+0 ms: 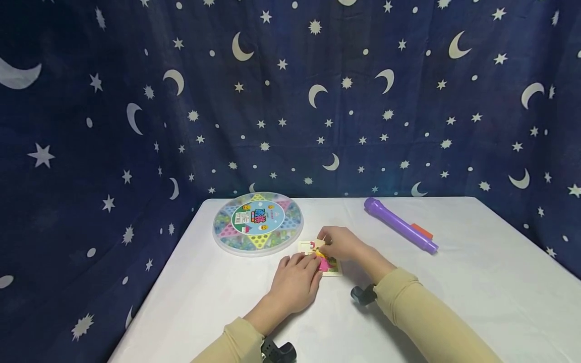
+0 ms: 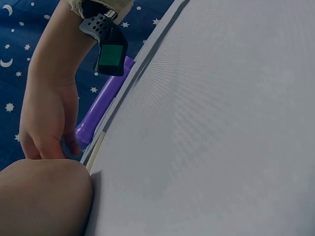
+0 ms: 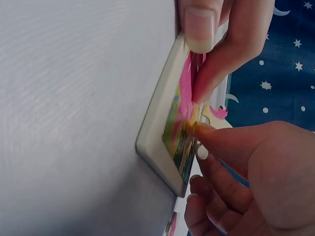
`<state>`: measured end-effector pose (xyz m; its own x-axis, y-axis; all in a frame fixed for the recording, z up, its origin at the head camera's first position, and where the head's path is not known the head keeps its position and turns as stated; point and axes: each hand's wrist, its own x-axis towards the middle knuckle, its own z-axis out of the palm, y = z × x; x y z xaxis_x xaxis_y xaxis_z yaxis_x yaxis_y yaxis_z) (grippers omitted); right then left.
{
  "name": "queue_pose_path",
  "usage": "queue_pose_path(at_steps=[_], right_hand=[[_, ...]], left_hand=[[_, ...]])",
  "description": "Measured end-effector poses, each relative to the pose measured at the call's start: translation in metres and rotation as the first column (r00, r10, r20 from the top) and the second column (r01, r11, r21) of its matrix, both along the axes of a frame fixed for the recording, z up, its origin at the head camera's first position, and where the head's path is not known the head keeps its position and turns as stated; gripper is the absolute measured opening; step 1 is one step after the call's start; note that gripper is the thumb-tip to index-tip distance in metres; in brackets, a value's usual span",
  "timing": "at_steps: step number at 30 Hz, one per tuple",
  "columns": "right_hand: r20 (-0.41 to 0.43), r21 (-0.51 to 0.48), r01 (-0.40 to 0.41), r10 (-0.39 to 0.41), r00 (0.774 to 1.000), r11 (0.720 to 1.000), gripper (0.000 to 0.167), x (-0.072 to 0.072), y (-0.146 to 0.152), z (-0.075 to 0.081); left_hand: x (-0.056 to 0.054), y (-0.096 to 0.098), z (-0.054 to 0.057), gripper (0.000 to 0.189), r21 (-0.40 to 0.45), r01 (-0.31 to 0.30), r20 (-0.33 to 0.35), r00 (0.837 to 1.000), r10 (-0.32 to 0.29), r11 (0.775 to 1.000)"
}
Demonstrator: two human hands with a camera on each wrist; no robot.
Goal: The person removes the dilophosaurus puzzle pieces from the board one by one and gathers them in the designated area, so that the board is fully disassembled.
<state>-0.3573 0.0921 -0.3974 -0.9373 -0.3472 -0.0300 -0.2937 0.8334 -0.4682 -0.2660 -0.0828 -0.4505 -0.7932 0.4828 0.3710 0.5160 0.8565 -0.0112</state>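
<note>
A small picture puzzle point(image 1: 334, 268) in a cream frame lies on the white table, its picture pink, yellow and green. My left hand point(image 1: 294, 283) rests on its near left side; in the right wrist view its thumb point(image 3: 199, 29) presses on the frame's edge point(image 3: 157, 113). Over the far right part of the puzzle, my right hand point(image 1: 342, 243) pinches a small puzzle piece between thumb and index finger. A cream piece with a pink patch point(image 3: 217, 115) shows just behind those fingertips. The fingers hide much of the picture.
A round, clear-lidded Chinese checkers set point(image 1: 258, 223) with coloured marbles lies at the back left. Toward the back right is a purple tube-shaped toy point(image 1: 399, 224) with an orange part. A dark blue curtain point(image 1: 290, 101) with moons and stars hangs behind the table point(image 1: 454, 292).
</note>
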Motion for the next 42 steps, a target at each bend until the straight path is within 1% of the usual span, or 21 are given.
queue_pose_path(at_steps=[5, 8, 10, 15, 18, 22, 25, 29, 33, 40, 42], right_hand=[[-0.003, -0.005, -0.025, 0.025, 1.0, 1.0, 0.011, -0.003, 0.006, -0.001], [-0.001, -0.036, -0.025, 0.025, 1.0, 0.999, 0.009, -0.003, 0.01, 0.0], [0.004, -0.06, -0.009, 0.009, 1.0, 0.998, 0.009, -0.004, 0.013, 0.001], [-0.008, -0.107, 0.048, -0.05, 0.999, 0.993, 0.012, -0.005, 0.02, 0.003], [-0.016, -0.124, 0.068, -0.07, 0.997, 0.99, 0.015, -0.005, 0.023, 0.003], [-0.018, -0.161, 0.066, -0.07, 0.997, 0.985, 0.02, -0.004, 0.028, 0.003], [-0.02, -0.186, 0.064, -0.069, 0.997, 0.98, 0.021, -0.004, 0.031, 0.001], [-0.042, -0.188, 0.078, -0.087, 0.995, 0.979, 0.021, -0.006, 0.035, -0.001], [-0.047, -0.188, 0.095, -0.105, 0.993, 0.978, 0.024, -0.008, 0.038, -0.004], [-0.07, -0.192, 0.101, -0.116, 0.991, 0.976, 0.027, -0.008, 0.045, -0.003], [-0.064, -0.188, 0.111, -0.125, 0.99, 0.976, 0.028, -0.008, 0.048, -0.003]], left_hand=[[-0.001, 0.0, 0.0, 0.043, 0.002, -0.001, -0.008, 1.0, 0.001, 1.0], [-0.001, 0.001, 0.0, 0.043, -0.001, -0.001, -0.007, 1.0, 0.001, 1.0], [-0.001, 0.001, 0.0, 0.043, -0.002, -0.003, -0.006, 1.0, 0.003, 1.0], [-0.001, 0.0, 0.0, 0.043, 0.0, -0.008, -0.006, 1.0, 0.008, 1.0], [-0.001, 0.0, 0.0, 0.043, 0.002, -0.009, -0.003, 1.0, 0.009, 1.0], [-0.001, 0.001, 0.0, 0.043, 0.004, -0.009, 0.001, 1.0, 0.009, 1.0], [-0.001, 0.001, 0.0, 0.044, 0.005, -0.011, 0.003, 1.0, 0.011, 1.0], [-0.001, 0.001, 0.0, 0.044, 0.01, -0.013, 0.011, 1.0, 0.012, 1.0], [0.0, 0.001, 0.0, 0.043, 0.011, -0.013, 0.018, 1.0, 0.012, 1.0], [-0.001, 0.001, 0.002, 0.043, 0.017, -0.012, 0.028, 1.0, 0.011, 1.0], [-0.001, 0.001, 0.002, 0.043, 0.019, -0.01, 0.028, 1.0, 0.01, 1.0]])
